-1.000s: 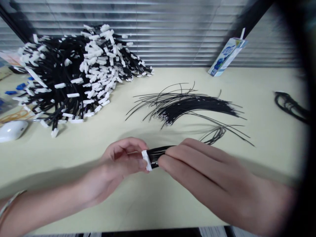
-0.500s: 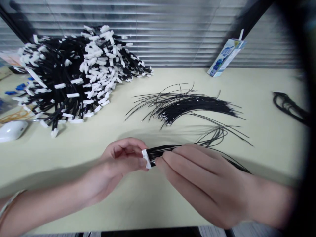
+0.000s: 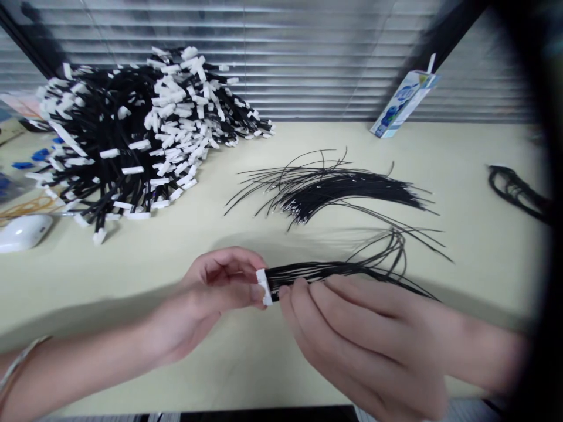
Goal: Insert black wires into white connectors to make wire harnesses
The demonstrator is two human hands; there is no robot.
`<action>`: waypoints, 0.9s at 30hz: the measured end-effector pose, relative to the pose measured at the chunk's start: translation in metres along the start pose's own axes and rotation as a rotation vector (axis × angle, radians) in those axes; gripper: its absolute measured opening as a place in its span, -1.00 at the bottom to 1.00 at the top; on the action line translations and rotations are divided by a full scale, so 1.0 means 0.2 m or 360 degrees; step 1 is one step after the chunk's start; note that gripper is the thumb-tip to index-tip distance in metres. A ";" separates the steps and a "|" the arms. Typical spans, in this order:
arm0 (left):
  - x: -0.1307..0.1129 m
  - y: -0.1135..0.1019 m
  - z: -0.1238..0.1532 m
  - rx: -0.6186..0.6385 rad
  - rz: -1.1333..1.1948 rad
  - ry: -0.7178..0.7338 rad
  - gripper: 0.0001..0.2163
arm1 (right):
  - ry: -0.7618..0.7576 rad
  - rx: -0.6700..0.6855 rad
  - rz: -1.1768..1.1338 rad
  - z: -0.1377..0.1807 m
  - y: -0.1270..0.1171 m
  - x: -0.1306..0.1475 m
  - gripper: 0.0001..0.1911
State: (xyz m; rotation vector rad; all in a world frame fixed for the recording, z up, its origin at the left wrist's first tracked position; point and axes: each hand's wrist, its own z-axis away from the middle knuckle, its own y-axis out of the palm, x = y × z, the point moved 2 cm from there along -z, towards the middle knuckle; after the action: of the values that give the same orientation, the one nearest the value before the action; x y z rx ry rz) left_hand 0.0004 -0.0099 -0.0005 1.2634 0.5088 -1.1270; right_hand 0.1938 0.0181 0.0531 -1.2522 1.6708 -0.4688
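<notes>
My left hand point(image 3: 220, 293) pinches a white plug connector point(image 3: 264, 287) between thumb and fingers. Several black wires point(image 3: 316, 269) run from the connector's right side and loop away past my right hand point(image 3: 360, 334). The fingertips of that hand are pressed together at the wires, close to the connector. Whether they grip one wire or more is hidden behind the fingers. Beyond both hands, a bundle of loose black wires point(image 3: 360, 190) with small shiny tips at its left end lies on the table.
A large heap of black cables with white connectors point(image 3: 176, 117) fills the back left. A white mouse-shaped object point(image 3: 26, 232) and blue pieces point(image 3: 39, 155) lie at the left. A drink carton point(image 3: 402, 105) leans by the blinds; a coiled black cable point(image 3: 514, 187) lies at the right.
My right hand has shifted slightly down, its fingers more bunched, uncovering more of the wires beside the connector. The left hand keeps hold of the connector.
</notes>
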 end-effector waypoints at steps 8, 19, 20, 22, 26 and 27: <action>0.00 0.01 -0.01 0.0006 -0.0044 0.0003 -0.83 | -0.0285 -0.0125 0.0127 0.04 0.05 -0.03 -0.69; 0.00 0.01 0.00 -0.0041 -0.0056 -0.0007 -0.83 | 0.0064 -0.0181 -0.0184 0.00 0.06 -0.03 -0.74; 0.00 0.01 0.00 -0.0053 -0.0064 -0.0010 -0.83 | 0.0083 -0.0193 -0.0195 0.00 0.06 -0.03 -0.75; -0.01 0.01 0.00 -0.0069 -0.0084 -0.0015 -0.83 | 0.0111 -0.0223 -0.0214 0.00 0.08 -0.03 -0.77; -0.01 0.01 0.00 -0.0036 -0.0107 -0.0011 -0.83 | 0.0368 -0.0253 -0.0500 0.00 0.09 -0.03 -0.70; -0.01 0.01 0.00 -0.0021 -0.0104 -0.0006 -0.83 | 0.0488 -0.0237 -0.0611 0.00 0.10 -0.04 -0.70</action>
State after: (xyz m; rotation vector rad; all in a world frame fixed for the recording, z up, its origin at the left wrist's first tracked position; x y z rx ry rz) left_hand 0.0024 -0.0092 0.0014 1.2405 0.5574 -1.1788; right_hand 0.1841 0.0326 0.0420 -1.6907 1.7427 -0.8140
